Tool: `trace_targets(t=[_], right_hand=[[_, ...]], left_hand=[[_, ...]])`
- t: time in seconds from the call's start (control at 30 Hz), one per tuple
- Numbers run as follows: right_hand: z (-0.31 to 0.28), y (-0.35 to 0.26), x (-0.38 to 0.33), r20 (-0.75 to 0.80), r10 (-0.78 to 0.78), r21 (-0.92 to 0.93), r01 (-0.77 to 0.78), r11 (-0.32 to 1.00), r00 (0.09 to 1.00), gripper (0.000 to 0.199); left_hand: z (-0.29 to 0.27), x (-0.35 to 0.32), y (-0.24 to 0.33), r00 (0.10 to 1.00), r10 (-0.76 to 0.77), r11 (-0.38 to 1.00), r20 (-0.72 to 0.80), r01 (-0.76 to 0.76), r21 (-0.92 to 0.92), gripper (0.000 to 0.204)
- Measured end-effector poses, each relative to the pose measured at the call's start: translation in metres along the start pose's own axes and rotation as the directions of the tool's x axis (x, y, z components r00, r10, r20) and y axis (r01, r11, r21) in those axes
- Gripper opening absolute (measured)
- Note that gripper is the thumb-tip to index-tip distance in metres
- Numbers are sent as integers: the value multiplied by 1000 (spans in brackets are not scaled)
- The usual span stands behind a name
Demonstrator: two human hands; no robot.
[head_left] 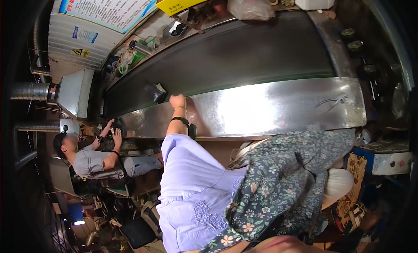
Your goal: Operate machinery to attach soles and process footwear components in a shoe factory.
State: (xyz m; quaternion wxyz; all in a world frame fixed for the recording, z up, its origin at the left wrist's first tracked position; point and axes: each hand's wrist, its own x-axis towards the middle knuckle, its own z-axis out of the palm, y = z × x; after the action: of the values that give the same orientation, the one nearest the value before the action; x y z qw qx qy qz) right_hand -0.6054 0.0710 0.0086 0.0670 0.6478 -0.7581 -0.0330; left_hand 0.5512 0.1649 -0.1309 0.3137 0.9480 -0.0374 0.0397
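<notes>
Beyond the left grip (pixel 177 100), a broad dark belt (pixel 244 53) stretches; under its wrist gleams a steel desk (pixel 300 107). Just left of the grip, a dark shoe-like piece (pixel 153 92) rests on the belt. Fingers (pixel 176 97) curl inward; whether they pinch anything cannot be told.

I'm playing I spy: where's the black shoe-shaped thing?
In the head view, the black shoe-shaped thing lies left of centre on the dark belt, just left of the person's left hand.

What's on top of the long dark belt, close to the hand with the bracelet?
A dark, shoe-like piece lies on the dark belt, beside the left hand. The patch of belt beneath it is covered and cannot be seen.
</notes>
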Motion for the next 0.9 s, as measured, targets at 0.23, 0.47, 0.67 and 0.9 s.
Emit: trace_targets(t=[0.23,0.47,0.67,0.9], right_hand=[[118,-203,-84,145,20,508,-91,856,989,53],[72,-248,-80,260,231,336,-312,888,937,45],[73,-250,-72,228,192,300,-257,919,955,42],[121,-245,-80,67,324,191,-331,924,944,45]], left_hand=[[-45,98,-49,972,-202,978,-122,194,-75,37],[-56,135,-65,869,-422,721,260,495,-484,26],[-12,146,-69,825,-446,616,347,565,-549,30],[89,25,75,688,-465,229,557,701,-675,22]])
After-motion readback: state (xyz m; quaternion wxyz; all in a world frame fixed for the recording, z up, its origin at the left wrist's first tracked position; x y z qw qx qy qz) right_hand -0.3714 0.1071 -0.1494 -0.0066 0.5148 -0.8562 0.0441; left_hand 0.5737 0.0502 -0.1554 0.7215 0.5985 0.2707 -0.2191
